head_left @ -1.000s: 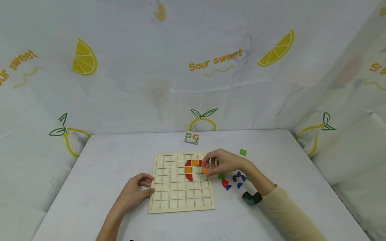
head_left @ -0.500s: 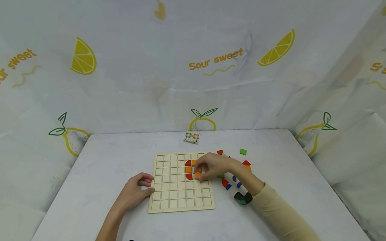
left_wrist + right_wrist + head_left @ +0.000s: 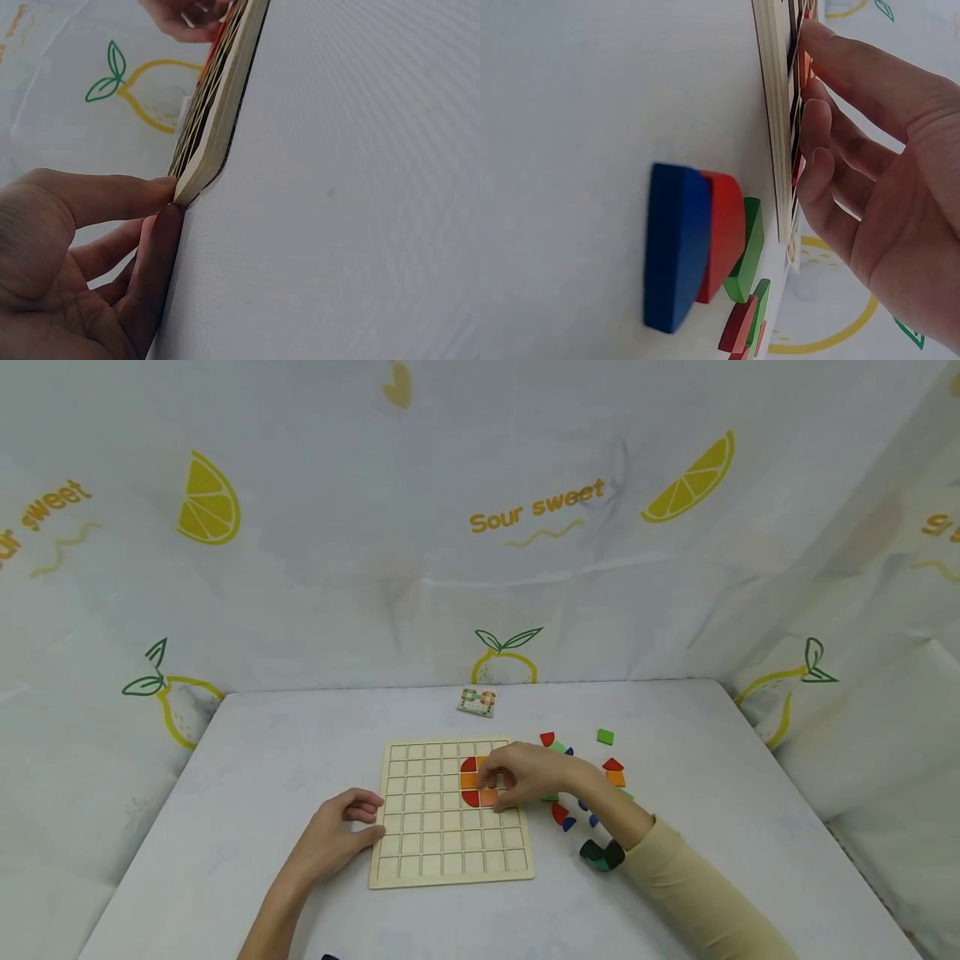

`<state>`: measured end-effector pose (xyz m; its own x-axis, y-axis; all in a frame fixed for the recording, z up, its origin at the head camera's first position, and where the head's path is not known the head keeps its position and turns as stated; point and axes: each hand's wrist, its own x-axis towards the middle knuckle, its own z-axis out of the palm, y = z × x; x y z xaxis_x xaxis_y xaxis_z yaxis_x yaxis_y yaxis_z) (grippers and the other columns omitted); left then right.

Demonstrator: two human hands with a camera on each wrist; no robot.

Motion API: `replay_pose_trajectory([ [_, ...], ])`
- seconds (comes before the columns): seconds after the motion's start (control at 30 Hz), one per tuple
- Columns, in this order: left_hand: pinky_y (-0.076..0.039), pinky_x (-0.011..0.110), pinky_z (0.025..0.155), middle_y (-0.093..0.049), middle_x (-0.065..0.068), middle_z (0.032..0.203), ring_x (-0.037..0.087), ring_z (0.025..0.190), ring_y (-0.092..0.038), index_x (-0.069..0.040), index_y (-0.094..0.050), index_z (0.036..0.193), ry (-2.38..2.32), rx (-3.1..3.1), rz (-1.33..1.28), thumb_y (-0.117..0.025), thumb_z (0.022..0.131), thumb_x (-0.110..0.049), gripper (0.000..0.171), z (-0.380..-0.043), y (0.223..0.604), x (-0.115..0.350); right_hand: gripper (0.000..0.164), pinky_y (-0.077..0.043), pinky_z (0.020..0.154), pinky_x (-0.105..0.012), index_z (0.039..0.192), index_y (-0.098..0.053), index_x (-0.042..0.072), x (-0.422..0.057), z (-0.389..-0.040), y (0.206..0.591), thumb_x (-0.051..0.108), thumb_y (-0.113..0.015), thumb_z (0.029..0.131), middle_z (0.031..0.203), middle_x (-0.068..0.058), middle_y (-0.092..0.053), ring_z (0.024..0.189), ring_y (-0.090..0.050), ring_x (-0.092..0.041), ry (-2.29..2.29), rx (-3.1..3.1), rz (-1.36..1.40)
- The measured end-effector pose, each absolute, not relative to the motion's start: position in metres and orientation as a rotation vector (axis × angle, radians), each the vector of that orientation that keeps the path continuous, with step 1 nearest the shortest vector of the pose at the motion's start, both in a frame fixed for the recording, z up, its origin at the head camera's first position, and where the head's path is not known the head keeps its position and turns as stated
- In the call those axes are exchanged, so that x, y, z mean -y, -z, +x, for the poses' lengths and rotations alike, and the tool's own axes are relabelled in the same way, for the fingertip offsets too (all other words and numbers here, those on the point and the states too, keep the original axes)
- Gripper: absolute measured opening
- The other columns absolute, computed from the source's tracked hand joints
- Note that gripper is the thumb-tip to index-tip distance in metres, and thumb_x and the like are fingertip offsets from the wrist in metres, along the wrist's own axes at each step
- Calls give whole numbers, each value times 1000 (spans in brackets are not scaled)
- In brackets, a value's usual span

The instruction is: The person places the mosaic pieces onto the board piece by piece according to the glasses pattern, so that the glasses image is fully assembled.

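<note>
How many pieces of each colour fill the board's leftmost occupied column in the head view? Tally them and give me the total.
Red pieces: 2
Orange piece: 1
Total: 3

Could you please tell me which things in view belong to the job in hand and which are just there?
Job:
board, its edge touched by the left hand
orange tile at the right hand
red tiles set in the board
probably the loose tiles and card

Just there:
printed cloth
what looks like a wrist camera
</note>
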<state>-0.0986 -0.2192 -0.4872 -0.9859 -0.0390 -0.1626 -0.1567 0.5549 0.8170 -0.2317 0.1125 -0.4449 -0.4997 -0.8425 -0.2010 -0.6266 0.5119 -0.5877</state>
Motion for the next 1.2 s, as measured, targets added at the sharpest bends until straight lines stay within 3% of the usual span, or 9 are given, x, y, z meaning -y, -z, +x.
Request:
replay_pose_trajectory([
  [0.7, -53, 27, 94, -75, 5, 114, 12, 103, -69, -9, -73, 123, -1391, -2652, -189, -86, 87, -10, 38, -99, 488, 220, 22, -55, 80, -20, 117, -76, 14, -121, -229, 441, 16, -83, 96, 105, 1, -75, 85, -61, -5, 707, -2259, -1180],
  [0.97, -53, 28, 92, -75, 6, 114, 12, 102, -69, -8, -73, 123, -1395, -2651, -185, -87, 86, -10, 40, -99, 487, 219, 27, -58, 86, -23, 122, -76, 11, -135, -232, 434, 17, -82, 97, 112, 0, -78, 92, -67, -8, 765, -2265, -1136],
  [1.2, -53, 27, 92, -74, 6, 115, 12, 103, -68, -8, -72, 123, -1402, -2646, -186, -87, 87, -9, 40, -99, 487, 219, 27, -60, 83, -26, 123, -76, 13, -160, -246, 429, 19, -81, 98, 113, 0, -77, 93, -70, -9, 813, -2349, -1065],
])
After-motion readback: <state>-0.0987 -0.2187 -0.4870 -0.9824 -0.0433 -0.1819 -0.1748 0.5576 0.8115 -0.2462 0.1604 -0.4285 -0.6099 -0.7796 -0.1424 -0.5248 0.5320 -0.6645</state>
